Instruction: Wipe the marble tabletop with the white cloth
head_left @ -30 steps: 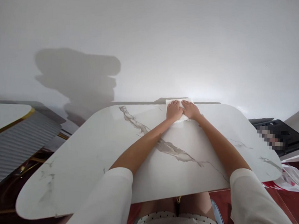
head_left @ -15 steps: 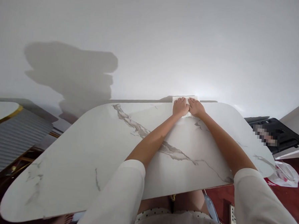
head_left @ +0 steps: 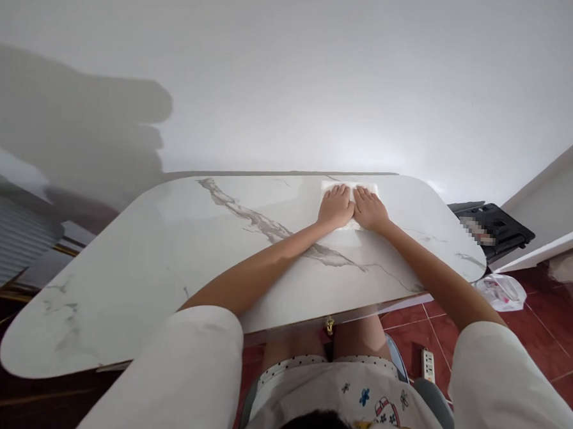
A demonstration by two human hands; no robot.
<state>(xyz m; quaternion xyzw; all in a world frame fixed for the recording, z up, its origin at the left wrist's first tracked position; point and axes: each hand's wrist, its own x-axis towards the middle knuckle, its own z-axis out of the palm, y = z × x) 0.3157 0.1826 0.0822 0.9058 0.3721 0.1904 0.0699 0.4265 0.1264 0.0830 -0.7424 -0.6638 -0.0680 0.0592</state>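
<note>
A thin white cloth or paper towel (head_left: 347, 225) lies spread on the white marble-patterned table (head_left: 150, 258), near its far edge. My left hand (head_left: 335, 205) presses flat on the left part of the cloth, fingers extended forward. Beside it, my right hand (head_left: 369, 207) rests flat on the right part, its fingers stretched out too. The thumbs meet or nearly meet in the middle. Both palms cover much of the cloth, so only its edges and a strip between the hands show.
A pale wall (head_left: 293, 80) stands behind the table's far edge. At the right are a black case-like object (head_left: 504, 229), a clear plastic bag (head_left: 503, 293) and, on the red tiled floor, a power strip (head_left: 428, 365). A ribbed grey piece of furniture (head_left: 11, 245) stands at left.
Both hands have drawn the cloth back from the table's far edge, toward me. The cloth's far side no longer touches the wall. The view has shifted, showing more of my lap.
</note>
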